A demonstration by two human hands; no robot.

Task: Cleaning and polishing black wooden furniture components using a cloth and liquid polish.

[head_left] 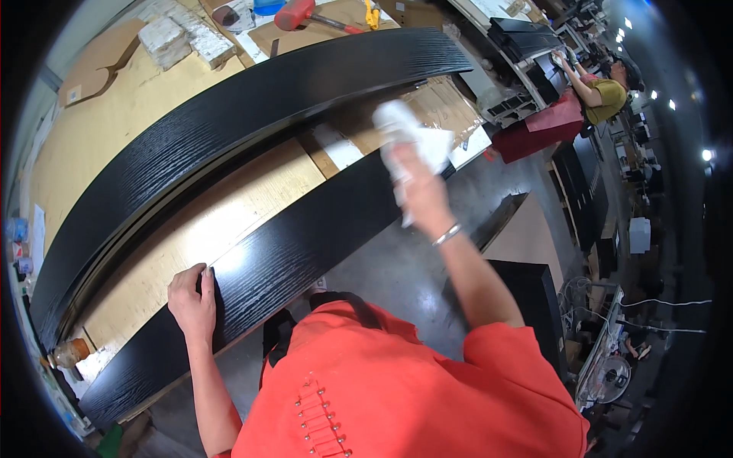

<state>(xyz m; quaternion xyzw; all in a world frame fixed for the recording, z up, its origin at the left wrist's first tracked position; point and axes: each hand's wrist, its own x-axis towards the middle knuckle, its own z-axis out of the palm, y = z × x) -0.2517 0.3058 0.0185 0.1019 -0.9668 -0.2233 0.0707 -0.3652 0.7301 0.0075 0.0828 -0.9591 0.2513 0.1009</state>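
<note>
A long black wood-grain board (305,229) lies slantwise across the near side of the workbench. My left hand (192,298) rests on its left part, fingers bent over the far edge and thumb lying on top. Toward the board's right end, my right hand (420,187) is closed around a crumpled white cloth (405,130). Motion smears the cloth and the hand a little. Whether the cloth touches the board cannot be made out. Beyond, a second black piece (221,114), appearing curved, stretches along the bench with a narrow groove on its near side.
A red mallet (296,14) and white blocks (164,42) lie on the far side of the bench (99,145). A small jar (70,353) stands at the left end. Dark panels (527,298) lean at the right. Another person (607,95) works at the far right.
</note>
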